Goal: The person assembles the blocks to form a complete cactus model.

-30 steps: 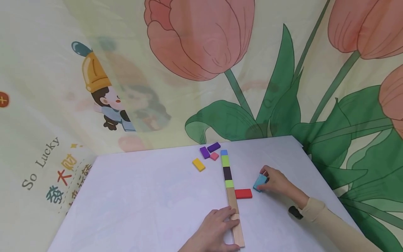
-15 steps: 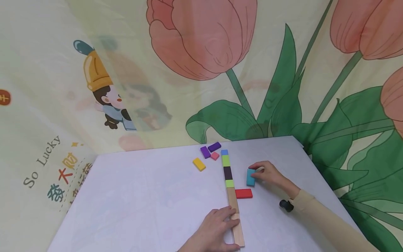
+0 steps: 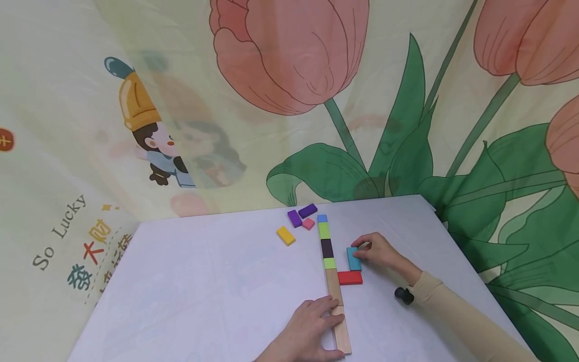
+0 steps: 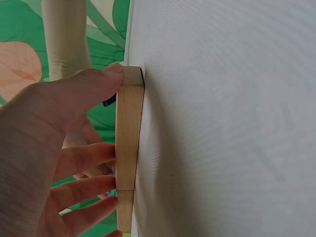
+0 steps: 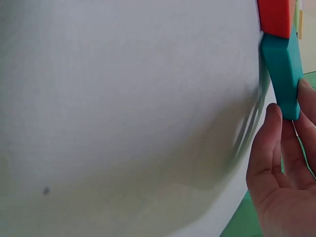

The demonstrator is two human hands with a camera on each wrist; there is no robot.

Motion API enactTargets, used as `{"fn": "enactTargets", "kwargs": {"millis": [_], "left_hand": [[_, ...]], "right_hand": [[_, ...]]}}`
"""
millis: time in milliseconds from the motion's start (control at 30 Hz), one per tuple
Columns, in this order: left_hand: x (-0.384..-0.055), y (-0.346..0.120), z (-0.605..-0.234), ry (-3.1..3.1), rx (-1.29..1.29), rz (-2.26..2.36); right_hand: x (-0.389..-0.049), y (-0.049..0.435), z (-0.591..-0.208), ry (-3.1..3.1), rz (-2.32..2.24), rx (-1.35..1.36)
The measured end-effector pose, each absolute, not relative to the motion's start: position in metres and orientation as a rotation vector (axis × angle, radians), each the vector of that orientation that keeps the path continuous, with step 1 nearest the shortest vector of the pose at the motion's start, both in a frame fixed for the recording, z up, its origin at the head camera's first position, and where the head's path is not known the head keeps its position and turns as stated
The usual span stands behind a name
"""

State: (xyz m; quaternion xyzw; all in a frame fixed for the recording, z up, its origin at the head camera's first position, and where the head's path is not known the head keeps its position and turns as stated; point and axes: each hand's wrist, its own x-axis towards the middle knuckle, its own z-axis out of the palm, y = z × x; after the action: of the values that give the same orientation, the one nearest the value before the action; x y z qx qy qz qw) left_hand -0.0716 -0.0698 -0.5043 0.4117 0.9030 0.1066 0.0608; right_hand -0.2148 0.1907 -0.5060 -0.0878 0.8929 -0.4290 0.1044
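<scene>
A row of blocks runs up the white table: plain wooden blocks [image 3: 334, 284] nearest, then lime, black, lime [image 3: 324, 230] and blue ones. My left hand [image 3: 312, 329] rests on the wooden blocks, thumb at the near end and fingers spread along them. A red block [image 3: 350, 278] lies sideways against the row's right side. My right hand [image 3: 381, 251] pinches a teal block [image 3: 354, 259] between thumb and fingertips. In the right wrist view, the teal block [image 5: 282, 69] touches the red block [image 5: 274, 18] at its end.
Left of the row's far end lie a yellow block [image 3: 286, 236], a pink block [image 3: 308, 223] and two purple blocks [image 3: 294, 218]. A black device [image 3: 404, 296] sits at my right wrist. Behind the table hangs a tulip-printed cloth [image 3: 289, 60].
My right hand has moved left with the teal block, turned it straight and brought it up to the red block. The left hand has stayed in place.
</scene>
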Motion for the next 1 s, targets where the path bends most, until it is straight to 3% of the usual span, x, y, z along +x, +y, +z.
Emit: {"fn": "enactTargets", "kwargs": {"millis": [667, 1000], "left_hand": [[-0.073, -0.069, -0.503, 2.737, 1.253, 0.267], [-0.072, -0.069, -0.503, 2.733, 1.258, 0.276]], "right_hand": [[-0.213, 0.188, -0.507, 2.611, -1.201, -0.211], [-0.188, 0.193, -0.498, 2.650, -0.815, -0.491]]}}
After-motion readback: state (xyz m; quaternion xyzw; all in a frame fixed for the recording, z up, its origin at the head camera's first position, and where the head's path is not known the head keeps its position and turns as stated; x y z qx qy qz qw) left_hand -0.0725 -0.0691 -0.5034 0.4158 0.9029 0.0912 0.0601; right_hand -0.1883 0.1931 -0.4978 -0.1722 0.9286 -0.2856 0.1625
